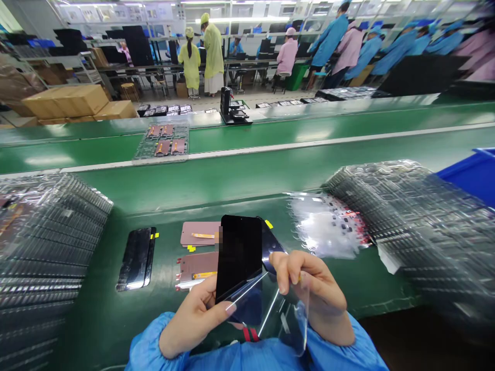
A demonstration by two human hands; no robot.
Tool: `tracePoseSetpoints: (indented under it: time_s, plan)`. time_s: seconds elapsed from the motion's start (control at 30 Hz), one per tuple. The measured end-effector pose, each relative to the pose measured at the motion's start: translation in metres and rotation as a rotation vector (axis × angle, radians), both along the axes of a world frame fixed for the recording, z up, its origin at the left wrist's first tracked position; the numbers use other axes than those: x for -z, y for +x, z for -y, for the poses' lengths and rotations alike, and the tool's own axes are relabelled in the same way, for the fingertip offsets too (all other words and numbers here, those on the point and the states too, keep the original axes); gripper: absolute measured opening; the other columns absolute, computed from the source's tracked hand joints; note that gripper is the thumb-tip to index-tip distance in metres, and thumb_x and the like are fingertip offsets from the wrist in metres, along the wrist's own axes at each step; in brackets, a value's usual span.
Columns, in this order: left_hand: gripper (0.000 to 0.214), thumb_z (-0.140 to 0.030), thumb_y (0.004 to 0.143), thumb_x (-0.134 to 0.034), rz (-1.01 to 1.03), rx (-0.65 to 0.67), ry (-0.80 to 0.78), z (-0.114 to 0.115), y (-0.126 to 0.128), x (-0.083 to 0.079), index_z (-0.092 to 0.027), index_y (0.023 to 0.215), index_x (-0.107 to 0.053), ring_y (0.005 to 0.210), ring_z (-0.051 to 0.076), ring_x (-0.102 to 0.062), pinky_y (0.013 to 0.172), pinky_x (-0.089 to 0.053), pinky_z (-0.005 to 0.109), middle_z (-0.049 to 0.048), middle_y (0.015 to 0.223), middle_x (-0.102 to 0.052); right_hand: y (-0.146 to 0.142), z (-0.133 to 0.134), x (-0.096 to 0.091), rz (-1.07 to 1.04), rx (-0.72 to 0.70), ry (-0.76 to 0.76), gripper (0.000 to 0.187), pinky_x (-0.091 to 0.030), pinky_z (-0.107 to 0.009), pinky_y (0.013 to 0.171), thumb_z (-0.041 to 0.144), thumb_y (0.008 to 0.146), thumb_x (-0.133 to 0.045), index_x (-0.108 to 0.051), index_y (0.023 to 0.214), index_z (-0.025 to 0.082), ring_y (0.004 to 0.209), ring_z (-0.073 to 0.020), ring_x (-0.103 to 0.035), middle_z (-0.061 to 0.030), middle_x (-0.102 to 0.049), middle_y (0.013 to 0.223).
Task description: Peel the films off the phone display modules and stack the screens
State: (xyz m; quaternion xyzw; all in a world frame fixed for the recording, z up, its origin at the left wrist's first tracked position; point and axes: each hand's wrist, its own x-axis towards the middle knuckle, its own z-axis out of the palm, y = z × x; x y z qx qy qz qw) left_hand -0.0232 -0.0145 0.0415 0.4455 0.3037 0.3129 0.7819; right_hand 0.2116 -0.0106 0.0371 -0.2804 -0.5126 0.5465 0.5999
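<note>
A black phone screen (240, 247) is tilted up in front of me, its lower left edge gripped by my left hand (199, 314). My right hand (311, 288) pinches a clear protective film (284, 322) by its upper corner. The film curls away from the lower part of the screen. Behind the right fingers another dark screen (270, 241) with a yellow tab lies on the bench. To the left of the held screen are two pinkish-brown screen backs (199, 264) with orange flex cables. Two dark screens (136, 257) lie overlapped farther left.
Tall stacks of clear plastic trays rise at the left (58, 247) and right (433, 232). A pile of clear films (325, 226) lies beside the right stack. Across the green bench, a tray of screen parts (164, 141) sits near a black stand (232, 111). A blue bin (472, 175) is far right.
</note>
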Motion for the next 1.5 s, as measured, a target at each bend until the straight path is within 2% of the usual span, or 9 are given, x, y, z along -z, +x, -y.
tracePoseSetpoints:
  time_s: [0.17,0.53,0.73,0.97,1.03,1.17,1.3,1.43,1.5]
  plan:
    - [0.033,-0.032,0.084,-0.072,-0.010,0.000,-0.044,0.001,0.000,0.000,-0.024,0.115,-0.070,0.088,0.020,-0.067,0.073,-0.062,0.030,0.0056,0.102,-0.068,-0.001,0.003,0.002,0.007,0.060,-0.078,0.033,-0.036,-0.035,0.056,0.050,0.082,-0.064,-0.054,0.064,0.026,0.053,-0.0211,-0.045,-0.0027,-0.061,0.050]
    - [0.028,-0.029,0.087,-0.069,0.111,0.044,-0.018,0.002,0.000,0.003,-0.022,0.114,-0.069,0.068,0.014,-0.071,0.067,-0.057,0.022,0.0031,0.083,-0.074,-0.005,0.001,0.003,-0.085,-0.025,-0.012,0.028,-0.033,-0.032,0.058,0.044,0.087,-0.062,-0.057,0.067,0.025,0.053,-0.0188,-0.042,-0.0010,-0.064,0.054]
    - [0.032,-0.030,0.086,-0.071,0.067,0.003,-0.008,0.002,0.001,0.006,-0.026,0.117,-0.069,0.072,0.011,-0.066,0.069,-0.057,0.023,0.0045,0.104,-0.072,-0.003,0.000,0.003,-0.088,-0.047,-0.009,0.025,-0.031,-0.032,0.056,0.042,0.086,-0.062,-0.059,0.068,0.025,0.053,-0.0192,-0.040,-0.0017,-0.065,0.054]
    - [0.037,-0.035,0.085,-0.071,0.026,-0.009,0.033,0.005,0.001,0.002,-0.026,0.120,-0.068,0.074,0.013,-0.065,0.070,-0.057,0.025,0.0048,0.101,-0.070,-0.001,0.002,0.009,-0.034,-0.021,-0.027,0.031,-0.034,-0.033,0.055,0.047,0.085,-0.062,-0.054,0.064,0.025,0.052,-0.0197,-0.042,-0.0021,-0.060,0.050]
    - [0.035,-0.038,0.084,-0.071,-0.024,-0.033,0.045,0.004,0.001,-0.002,-0.024,0.117,-0.070,0.077,0.015,-0.065,0.074,-0.057,0.027,0.0049,0.099,-0.070,0.000,0.000,0.006,-0.010,-0.008,0.019,0.030,-0.036,-0.033,0.055,0.046,0.087,-0.060,-0.056,0.067,0.024,0.055,-0.0195,-0.046,-0.0038,-0.065,0.060]
    - [0.036,-0.045,0.091,-0.060,-0.125,-0.117,-0.068,-0.001,0.005,-0.001,-0.018,0.112,-0.072,0.078,0.018,-0.065,0.070,-0.058,0.029,0.0078,0.097,-0.070,-0.001,-0.005,-0.018,0.305,0.183,0.200,0.019,-0.044,-0.032,0.062,0.030,0.092,-0.059,-0.064,0.075,0.021,0.071,-0.0186,-0.055,-0.0079,-0.066,0.089]
    - [0.038,-0.043,0.091,-0.059,-0.151,-0.176,-0.168,-0.006,0.013,0.009,-0.016,0.116,-0.069,0.080,0.020,-0.066,0.060,-0.057,0.026,0.0094,0.097,-0.071,-0.018,-0.013,-0.051,0.709,0.181,0.367,0.013,-0.041,-0.026,0.056,0.013,0.088,-0.059,-0.064,0.078,0.019,0.059,-0.0133,-0.055,-0.0012,-0.061,0.067]
    - [0.036,-0.042,0.089,-0.063,-0.162,-0.198,-0.159,-0.007,0.019,0.013,-0.017,0.113,-0.071,0.079,0.018,-0.064,0.061,-0.057,0.025,0.0078,0.096,-0.071,-0.040,-0.032,-0.067,0.577,-0.129,0.047,0.017,-0.039,-0.020,0.044,0.021,0.088,-0.056,-0.058,0.072,0.018,0.044,-0.0084,-0.050,0.0006,-0.064,0.059]
    - [0.036,-0.043,0.087,-0.066,-0.146,-0.187,-0.183,-0.006,0.019,0.011,-0.016,0.109,-0.073,0.072,0.015,-0.062,0.060,-0.057,0.026,0.0066,0.089,-0.071,-0.045,-0.046,-0.067,0.456,-0.190,-0.131,0.019,-0.038,-0.019,0.042,0.027,0.088,-0.056,-0.057,0.071,0.018,0.042,-0.0068,-0.049,-0.0007,-0.069,0.063]
